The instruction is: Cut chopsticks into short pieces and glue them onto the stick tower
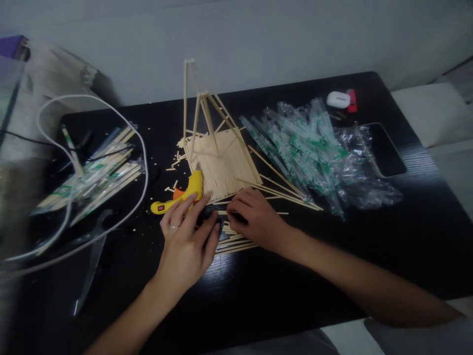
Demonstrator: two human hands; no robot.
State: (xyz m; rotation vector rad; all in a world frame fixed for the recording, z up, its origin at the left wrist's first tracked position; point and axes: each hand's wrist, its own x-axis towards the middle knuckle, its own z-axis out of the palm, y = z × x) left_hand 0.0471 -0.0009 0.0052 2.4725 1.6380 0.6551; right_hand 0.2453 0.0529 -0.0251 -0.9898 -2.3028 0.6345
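Note:
My left hand [186, 241] is over the table just in front of a yellow hot glue gun [194, 185], its fingers stretched and apart. The glue gun lies on its side, nozzle pointing away from me. My right hand [256, 219] has curled fingers around a thin wooden stick [283, 213] whose ends show on both sides; the fingertips are partly hidden. Beneath and between the hands lie several loose wooden sticks [236, 245]. Beyond them is a flat panel of sticks laid side by side [221, 172], with a tall frame of sticks [201, 106] rising from it.
At left are wrapped sticks [107, 172], a looped white cable [146, 162] and dark-handled scissors [92, 266]. Empty-looking plastic wrappers [295, 143], a phone [386, 150], a white case [338, 99] and a red object [352, 101] are at right. Stick scraps [170, 188] lie beside the panel.

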